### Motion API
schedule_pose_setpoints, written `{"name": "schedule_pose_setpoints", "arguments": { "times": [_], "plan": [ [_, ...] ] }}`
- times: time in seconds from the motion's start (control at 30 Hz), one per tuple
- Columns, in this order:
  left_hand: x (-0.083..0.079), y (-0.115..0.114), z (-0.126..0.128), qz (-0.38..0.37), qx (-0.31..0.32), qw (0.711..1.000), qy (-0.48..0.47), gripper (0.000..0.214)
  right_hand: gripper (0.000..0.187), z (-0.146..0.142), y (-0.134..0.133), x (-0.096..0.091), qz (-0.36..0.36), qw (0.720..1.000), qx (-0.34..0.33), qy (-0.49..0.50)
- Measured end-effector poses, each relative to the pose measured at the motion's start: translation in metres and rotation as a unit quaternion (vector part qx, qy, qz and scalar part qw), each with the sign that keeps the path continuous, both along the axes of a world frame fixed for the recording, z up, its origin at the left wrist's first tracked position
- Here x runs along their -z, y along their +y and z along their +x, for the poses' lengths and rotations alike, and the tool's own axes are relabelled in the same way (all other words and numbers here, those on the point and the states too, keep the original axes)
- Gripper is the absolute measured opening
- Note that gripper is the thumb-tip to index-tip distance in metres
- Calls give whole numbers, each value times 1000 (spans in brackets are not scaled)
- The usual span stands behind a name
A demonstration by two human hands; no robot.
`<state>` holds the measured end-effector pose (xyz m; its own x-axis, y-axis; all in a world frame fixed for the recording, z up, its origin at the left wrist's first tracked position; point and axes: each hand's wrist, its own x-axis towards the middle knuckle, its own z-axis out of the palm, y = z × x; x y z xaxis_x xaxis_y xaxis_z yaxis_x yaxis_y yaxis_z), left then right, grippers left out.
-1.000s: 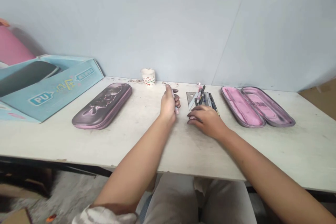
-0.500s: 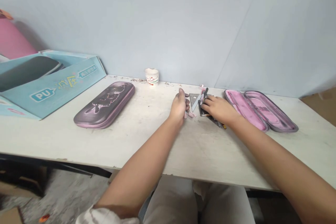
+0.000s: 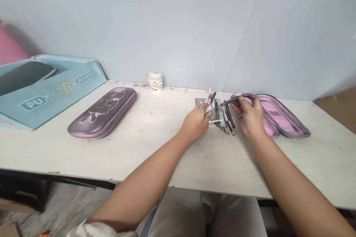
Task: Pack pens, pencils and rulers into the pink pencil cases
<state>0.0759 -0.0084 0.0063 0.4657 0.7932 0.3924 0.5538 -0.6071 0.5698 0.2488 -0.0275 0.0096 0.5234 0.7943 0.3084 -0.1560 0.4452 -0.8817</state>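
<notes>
At eleven o'clock, a bare left hand (image 3: 197,122), fingers curled and pressed together around a slim pink-and-white marker pen (image 3: 208,106), top end of the barrel showing above the knuckles, exact fingertip contact partly hidden. At one o'clock, a bare right hand (image 3: 249,115), thumb and fingertips pinching a slim dark grey pen (image 3: 233,100), barrel level, far end pointing toward nine o'clock.

Between both hands, a loose pile of pens and pencils (image 3: 224,116) across a grey metal triangular set square (image 3: 200,102). At two o'clock, an open oval zip pencil case with a pink lining (image 3: 289,113), both halves lying flat, right hand just beside its rim, contact impossible to tell. At ten o'clock, a closed oval mauve-and-black pencil case (image 3: 102,113). Farther round at nine o'clock, a pale blue cardboard box (image 3: 52,98). Near twelve o'clock, a white paper cup with a red-and-green print (image 3: 154,81), at the far edge of an off-white table (image 3: 222,163).

For a steady hold, pinch each slim barrel near its middle and lift it clear of the neighbouring pens.
</notes>
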Motion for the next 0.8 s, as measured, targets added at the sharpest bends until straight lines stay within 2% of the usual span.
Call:
{"name": "schedule_pose_setpoints", "arguments": {
  "times": [0.1, 0.23, 0.4, 0.53, 0.6, 0.7, 0.8],
  "plan": [
    [2, -3, 2, 26, 2, 999, 42, 24, 32, -4, -1, 1, 1, 999, -28, 21],
    [7, -1, 3, 33, 7, 998, 56, 27, 30, -10, -2, 5, -6, 998, -47, -45],
    [7, 2, 2, 10, 1, 1000, 24, 24, 24, -13, -10, 2, 28, 984, -7, -175],
    [4, 2, 1, -1, 6, 1000, 5, 24, 20, -12, -14, 1, 46, 971, 20, -234],
    [4, 1, 2, 10, 9, 1000, 9, 25, 19, -12, -14, 3, 39, 964, 56, -258],
    [5, -2, 3, 23, 12, 999, 25, 28, 15, -15, -16, 5, 14, 941, 92, -326],
    [5, -4, 3, 21, 12, 1000, 8, 29, 20, -25, -20, 5, 11, 892, 33, -450]
  ]
}}
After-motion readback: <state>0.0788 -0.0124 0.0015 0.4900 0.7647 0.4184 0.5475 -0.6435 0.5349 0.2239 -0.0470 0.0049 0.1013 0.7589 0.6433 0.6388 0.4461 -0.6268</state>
